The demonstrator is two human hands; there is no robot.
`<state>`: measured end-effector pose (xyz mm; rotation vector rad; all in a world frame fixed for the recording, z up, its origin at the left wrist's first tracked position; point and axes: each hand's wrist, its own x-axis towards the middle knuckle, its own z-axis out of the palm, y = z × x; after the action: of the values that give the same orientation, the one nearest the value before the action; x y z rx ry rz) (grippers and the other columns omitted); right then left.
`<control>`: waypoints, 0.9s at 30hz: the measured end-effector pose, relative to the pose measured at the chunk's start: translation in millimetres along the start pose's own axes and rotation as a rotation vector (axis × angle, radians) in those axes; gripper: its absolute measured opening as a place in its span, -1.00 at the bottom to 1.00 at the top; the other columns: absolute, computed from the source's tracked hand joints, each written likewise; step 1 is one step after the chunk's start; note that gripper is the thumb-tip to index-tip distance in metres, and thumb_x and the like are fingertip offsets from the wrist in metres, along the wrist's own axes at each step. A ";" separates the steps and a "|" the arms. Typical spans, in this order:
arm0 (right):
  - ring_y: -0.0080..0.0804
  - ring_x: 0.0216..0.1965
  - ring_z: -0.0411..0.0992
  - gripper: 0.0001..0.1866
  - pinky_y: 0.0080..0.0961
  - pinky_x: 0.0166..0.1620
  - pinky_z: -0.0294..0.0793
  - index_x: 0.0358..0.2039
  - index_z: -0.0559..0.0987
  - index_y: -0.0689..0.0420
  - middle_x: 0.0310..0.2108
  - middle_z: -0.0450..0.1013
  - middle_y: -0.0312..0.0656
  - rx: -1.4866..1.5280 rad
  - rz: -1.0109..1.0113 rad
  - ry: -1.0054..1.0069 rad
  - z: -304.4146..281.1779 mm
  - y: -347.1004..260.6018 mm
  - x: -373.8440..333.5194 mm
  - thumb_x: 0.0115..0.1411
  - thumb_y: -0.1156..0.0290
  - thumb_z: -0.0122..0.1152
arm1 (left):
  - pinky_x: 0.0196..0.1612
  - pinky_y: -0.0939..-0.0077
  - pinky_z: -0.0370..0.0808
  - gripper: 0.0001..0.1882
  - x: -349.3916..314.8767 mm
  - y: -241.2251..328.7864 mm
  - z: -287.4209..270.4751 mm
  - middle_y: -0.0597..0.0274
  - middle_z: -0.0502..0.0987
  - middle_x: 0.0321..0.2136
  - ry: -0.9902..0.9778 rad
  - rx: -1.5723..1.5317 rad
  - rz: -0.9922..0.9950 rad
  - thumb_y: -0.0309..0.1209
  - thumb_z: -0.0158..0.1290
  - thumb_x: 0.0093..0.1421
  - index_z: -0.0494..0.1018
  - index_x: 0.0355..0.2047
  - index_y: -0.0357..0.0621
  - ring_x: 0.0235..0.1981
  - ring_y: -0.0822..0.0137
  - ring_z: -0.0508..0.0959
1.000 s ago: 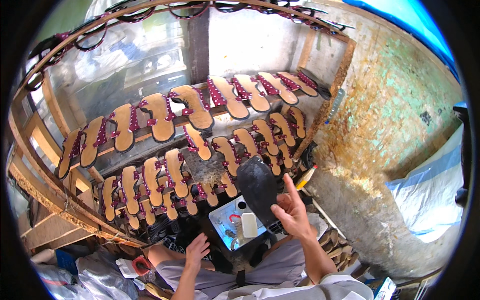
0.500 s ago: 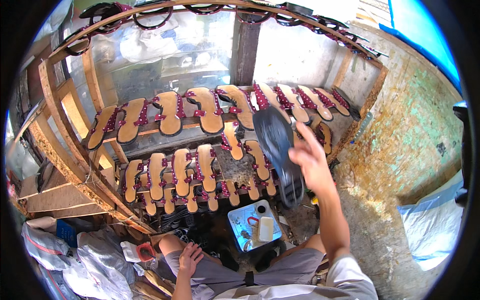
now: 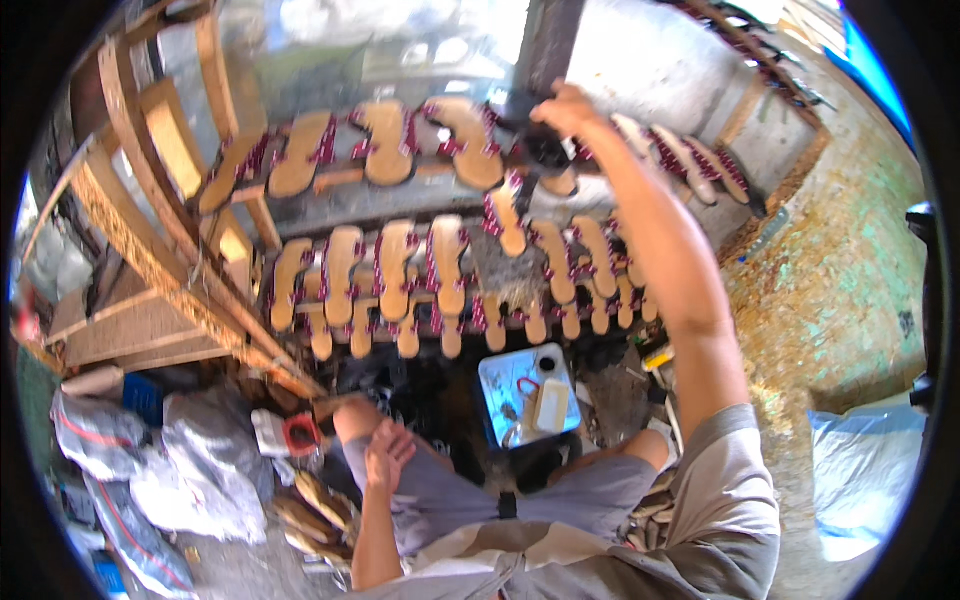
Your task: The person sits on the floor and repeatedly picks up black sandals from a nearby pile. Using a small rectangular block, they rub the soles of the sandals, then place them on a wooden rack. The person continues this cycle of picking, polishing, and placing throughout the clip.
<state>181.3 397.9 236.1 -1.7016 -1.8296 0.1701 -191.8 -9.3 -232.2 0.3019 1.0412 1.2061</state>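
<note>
Black and blurred, a sole (image 3: 547, 152) is in the grip of the right hand (image 3: 568, 110), at the upper shelf (image 3: 338, 181) among tan sandals (image 3: 387, 150); the left hand (image 3: 388, 452), its grip released, lies over the left thigh (image 3: 425, 495).

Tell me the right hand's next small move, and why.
Probably ease the dark piece down gently: the right hand holds it out at the upper row of sandals, close to its neighbours. Blur hides whether it already touches them, so a slow lowering seems safest.
</note>
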 end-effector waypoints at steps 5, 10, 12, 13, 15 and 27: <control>-0.22 0.01 0.57 -0.16 -0.34 0.06 0.53 0.32 0.42 0.20 0.04 0.56 0.09 -0.127 -0.245 0.214 -18.7 -41.4 -106.8 0.19 -0.10 0.40 | 0.16 0.16 0.49 -0.35 -21.6 33.6 -60.5 0.20 0.48 0.21 0.111 -0.091 0.258 0.04 -0.08 0.44 0.26 0.39 -0.06 0.13 0.16 0.53; -0.37 -0.13 0.55 -0.46 -0.47 -0.09 0.57 0.30 0.49 0.09 0.02 0.55 -0.09 0.214 -0.508 0.178 26.3 -34.6 -290.6 0.31 0.39 0.34 | 0.01 0.36 0.57 -0.56 -27.5 15.9 -233.6 0.14 0.58 0.02 0.731 -0.095 0.415 -0.26 0.09 0.40 0.43 0.22 -0.14 0.01 0.21 0.62; -0.36 -0.19 0.54 -0.45 -0.47 -0.17 0.55 0.30 0.49 0.11 0.00 0.54 -0.09 0.000 -0.532 -0.018 50.5 -18.8 -337.5 0.30 0.40 0.34 | -0.37 0.52 0.52 -0.72 -17.5 -18.2 -301.0 0.27 0.62 -0.26 0.830 -0.054 0.333 -0.41 0.04 0.37 0.54 0.05 -0.14 -0.42 0.42 0.57; -0.32 -0.20 0.55 -0.44 -0.44 -0.20 0.55 0.30 0.48 0.11 0.01 0.54 -0.08 -0.008 -0.466 -0.128 70.4 -9.7 -352.0 0.31 0.37 0.34 | -0.34 0.50 0.54 -0.72 -6.2 -48.2 -320.6 0.24 0.62 -0.28 0.803 0.047 0.278 -0.36 0.07 0.35 0.56 0.02 -0.13 -0.39 0.38 0.59; -0.24 -0.21 0.56 -0.42 -0.37 -0.23 0.56 0.33 0.45 0.09 0.04 0.53 -0.05 -0.045 -0.288 -0.277 105.4 7.6 -376.3 0.32 0.30 0.32 | -0.29 0.47 0.58 -0.72 26.2 -103.7 -338.5 0.18 0.64 -0.32 0.841 0.231 0.031 -0.27 0.12 0.31 0.62 -0.06 -0.10 -0.35 0.32 0.63; 0.02 0.21 0.35 -0.29 -0.01 0.18 0.36 0.33 0.47 -0.02 0.17 0.44 0.02 -0.183 0.137 -0.420 124.9 159.0 -481.3 0.22 -0.01 0.38 | 0.18 0.07 0.53 -0.05 173.8 -181.8 -248.1 -0.04 0.58 0.09 1.092 0.839 -0.475 0.23 0.39 -0.07 0.47 0.14 -0.24 0.11 -0.02 0.60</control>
<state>238.6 12.2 -110.8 -2.0398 -2.0761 0.4602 -277.3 -6.2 -575.0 -0.0132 2.4048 0.3679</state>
